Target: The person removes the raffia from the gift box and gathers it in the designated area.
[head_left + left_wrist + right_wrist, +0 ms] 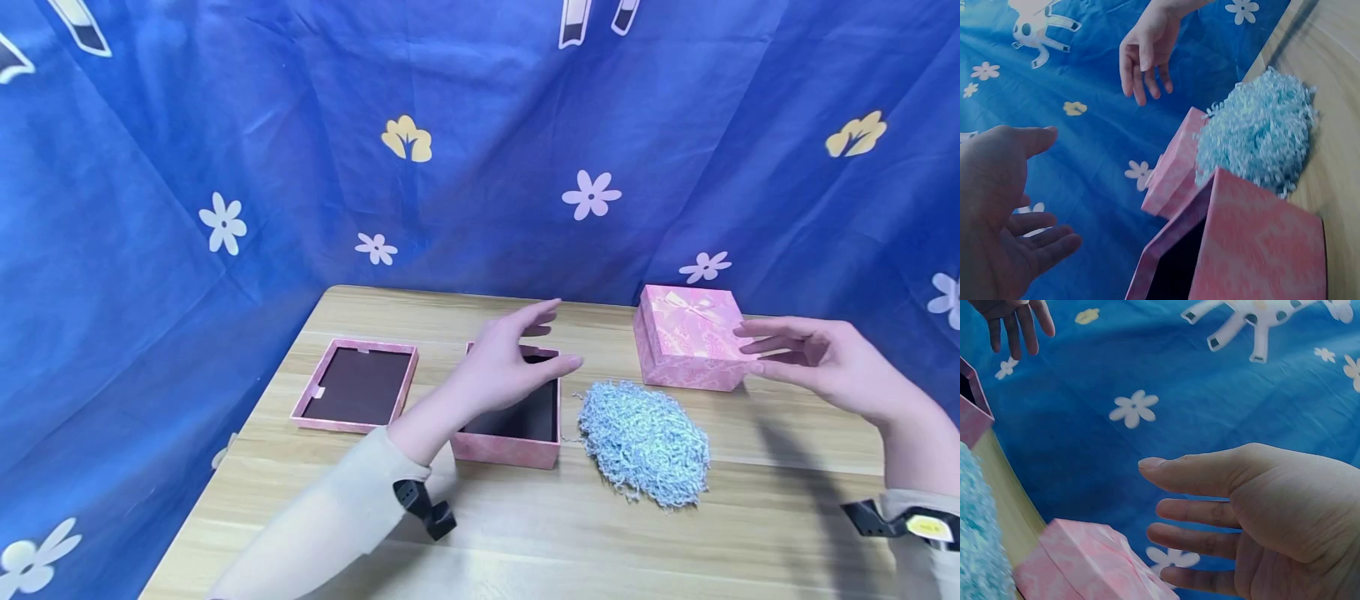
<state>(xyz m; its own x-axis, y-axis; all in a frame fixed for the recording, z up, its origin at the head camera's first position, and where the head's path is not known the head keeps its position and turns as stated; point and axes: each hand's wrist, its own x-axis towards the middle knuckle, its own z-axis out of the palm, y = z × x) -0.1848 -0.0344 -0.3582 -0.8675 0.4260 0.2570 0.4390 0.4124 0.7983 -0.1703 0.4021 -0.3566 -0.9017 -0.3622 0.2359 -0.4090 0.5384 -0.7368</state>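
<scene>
Above the open pink box (506, 452), whose inside is dark, my left hand (504, 360) hovers with fingers extended and thumb apart, holding nothing. At the right, my right hand (832, 367) is raised beside the closed pink gift box (693, 337), which carries a bow on its lid. Its fingers are spread and hold nothing; the right wrist view shows them apart from the gift box (1088, 562). Between the two boxes lies a heap of light blue shredded paper (643, 443). The left wrist view shows the shredded paper (1257, 134) beyond the open box (1260, 244).
A pink box lid (352, 385) lies with its dark inside up at the left of the wooden table (540, 533). Behind and to the left hangs a blue patterned cloth (480, 167). Black straps with small devices sit on both wrists.
</scene>
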